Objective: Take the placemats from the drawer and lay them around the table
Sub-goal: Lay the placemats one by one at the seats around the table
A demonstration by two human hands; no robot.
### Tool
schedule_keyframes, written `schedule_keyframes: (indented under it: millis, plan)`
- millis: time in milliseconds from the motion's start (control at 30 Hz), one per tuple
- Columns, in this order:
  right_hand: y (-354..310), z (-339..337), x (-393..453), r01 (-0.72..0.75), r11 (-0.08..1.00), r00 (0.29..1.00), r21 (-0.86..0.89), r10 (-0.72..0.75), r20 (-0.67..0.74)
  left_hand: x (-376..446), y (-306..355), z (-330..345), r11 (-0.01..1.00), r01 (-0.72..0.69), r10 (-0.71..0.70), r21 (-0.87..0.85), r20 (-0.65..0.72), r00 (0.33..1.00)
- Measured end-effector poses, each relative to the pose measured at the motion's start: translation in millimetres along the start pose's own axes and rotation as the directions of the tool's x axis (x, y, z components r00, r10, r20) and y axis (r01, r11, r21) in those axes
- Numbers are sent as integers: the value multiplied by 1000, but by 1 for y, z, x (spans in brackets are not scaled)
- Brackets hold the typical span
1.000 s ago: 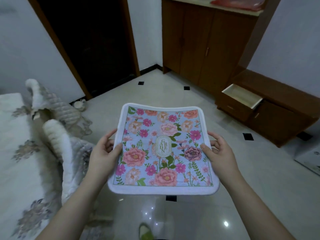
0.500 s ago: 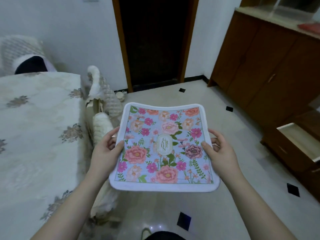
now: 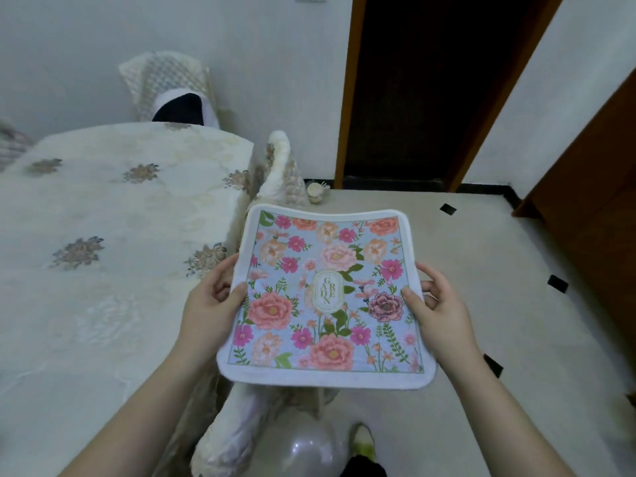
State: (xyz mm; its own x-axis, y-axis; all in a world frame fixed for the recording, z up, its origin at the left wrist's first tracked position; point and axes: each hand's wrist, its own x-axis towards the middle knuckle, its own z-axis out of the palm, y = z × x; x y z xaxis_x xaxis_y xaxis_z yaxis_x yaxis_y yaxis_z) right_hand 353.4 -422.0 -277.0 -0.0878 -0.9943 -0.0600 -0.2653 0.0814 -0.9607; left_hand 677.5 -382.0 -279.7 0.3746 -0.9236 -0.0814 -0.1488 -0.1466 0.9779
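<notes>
**Placemat held level between both hands beside the table**

Pale floor tiles (image 3: 447, 270) with small black insets fill the ground beyond and to the right of the grip. A table covered by a cream embroidered cloth (image 3: 103, 287) is seen to the left of the grip, its near corner just beside the left hand (image 3: 210, 304). A quilted chair cover (image 3: 282, 173) is seen past the far left corner of the held item, and a second covered chair back (image 3: 165, 84) stands beyond the table against the white wall. A dark doorway (image 3: 413, 91) with a brown wooden frame lies straight beyond the grip; a brown cabinet (image 3: 592, 208) is seen far to the right of it.

The floral placemat (image 3: 327, 297) is held roughly flat in the air, clear of the table. It is printed face up, with a white border and a central oval label. The left hand grips the left edge, thumb laid on top, fingers curled beneath. The right hand (image 3: 437, 308) grips the right edge in the same manner, thumb on the printed face. Both hands are clamped on the mat near mid-edge. Whether more than one mat is held cannot be told.

A pale balloon (image 3: 309, 452) is seen on the floor below the grip, beside a shoe tip (image 3: 363, 442).
</notes>
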Motion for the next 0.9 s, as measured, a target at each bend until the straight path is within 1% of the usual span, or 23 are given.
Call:
schedule_keyframes:
  millis: [133,233,333,467,567,700,833,900]
  plan:
    - [8,15,55,36,999,989,-21,-32,141,14,-3,7,999,32,-30,11,-148,989]
    - [6,23,91,53,999,968,-3,-51,244,15,2,13,998,62,-55,19,-253,966]
    - [-3,33,121,50,998,930,27,-56,363,9,4,18,995,101,-93,4,-346,934]
    - [-11,55,146,86,996,861,20,-84,502,-6,0,16,988,152,-139,-9,-475,869]
    - [-17,80,155,117,993,799,14,-103,593,-25,-2,10,986,156,-163,-62,-559,813]
    - [-29,124,154,178,983,694,36,-151,704,-52,-4,-9,983,154,-182,-102,-674,716]
    - [-45,175,139,196,978,566,78,-177,805,-81,-15,-34,977,159,-209,-141,-774,598]
    - [-51,200,127,221,972,516,75,-182,837,-94,-24,-48,975,179,-211,-133,-813,543]
